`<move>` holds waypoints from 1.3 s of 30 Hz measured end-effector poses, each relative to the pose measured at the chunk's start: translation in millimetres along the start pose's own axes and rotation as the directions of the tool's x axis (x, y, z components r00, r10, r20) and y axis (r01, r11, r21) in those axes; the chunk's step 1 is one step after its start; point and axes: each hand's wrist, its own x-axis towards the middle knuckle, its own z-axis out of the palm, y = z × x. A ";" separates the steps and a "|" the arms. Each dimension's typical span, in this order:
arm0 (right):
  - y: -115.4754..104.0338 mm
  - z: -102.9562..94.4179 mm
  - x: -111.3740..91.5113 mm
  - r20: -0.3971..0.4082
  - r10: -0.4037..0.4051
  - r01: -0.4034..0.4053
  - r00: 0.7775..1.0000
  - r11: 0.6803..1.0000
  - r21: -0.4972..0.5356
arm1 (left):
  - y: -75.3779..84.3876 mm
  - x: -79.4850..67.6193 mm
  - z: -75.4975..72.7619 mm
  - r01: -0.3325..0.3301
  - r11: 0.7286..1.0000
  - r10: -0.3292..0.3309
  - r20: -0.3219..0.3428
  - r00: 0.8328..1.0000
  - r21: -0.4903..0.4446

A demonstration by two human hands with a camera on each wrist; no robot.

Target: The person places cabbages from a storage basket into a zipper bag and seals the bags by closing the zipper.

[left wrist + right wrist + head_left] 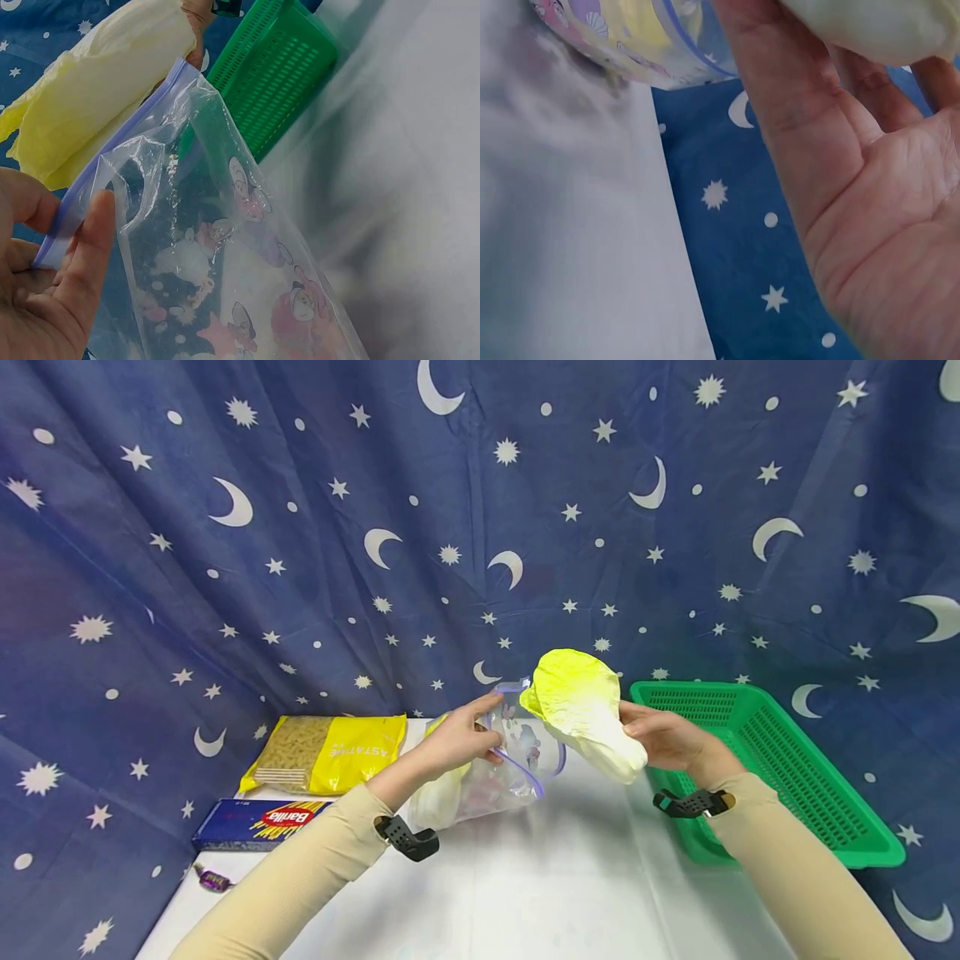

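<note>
My left hand [459, 739] pinches the purple zip edge of a clear zip bag [491, 795] with printed pictures; its mouth faces right. Inside the bag lies a pale yellow-white piece [438, 795], partly covered by my hand. A napa cabbage leaf [573, 693], yellow at the top and white at the stem, is held by my right hand [667, 742] above the table, just by the bag's mouth. In the left wrist view the thumb and fingers [94, 244] sit on either side of the bag's film. The leaf's white stem [885, 26] rests against the right fingers in the right wrist view.
A green plastic basket [806, 777] stands at the right. On the left lie a yellow pasta packet [360, 752], a blue Barilla box [243, 827] and a small purple item [213, 881]. A blue star-and-moon curtain [465, 527] hangs behind the white table [510, 893].
</note>
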 end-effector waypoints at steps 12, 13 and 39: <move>0.5 7.0 25.0 -0.005 0.113 -0.113 0.994 0.990 -0.087 | -0.3 -3.1 -4.6 0.051 0.997 -0.048 0.041 0.998 -0.063; 1.2 6.8 25.6 -0.021 0.123 -0.125 0.992 0.987 -0.097 | -0.6 -3.4 -5.0 0.047 0.997 -0.045 0.039 0.998 -0.068; -2.4 30.7 41.5 -0.495 0.283 -0.555 0.821 0.599 -0.577 | -3.6 1.3 10.5 0.006 0.999 -0.004 0.030 1.000 -0.052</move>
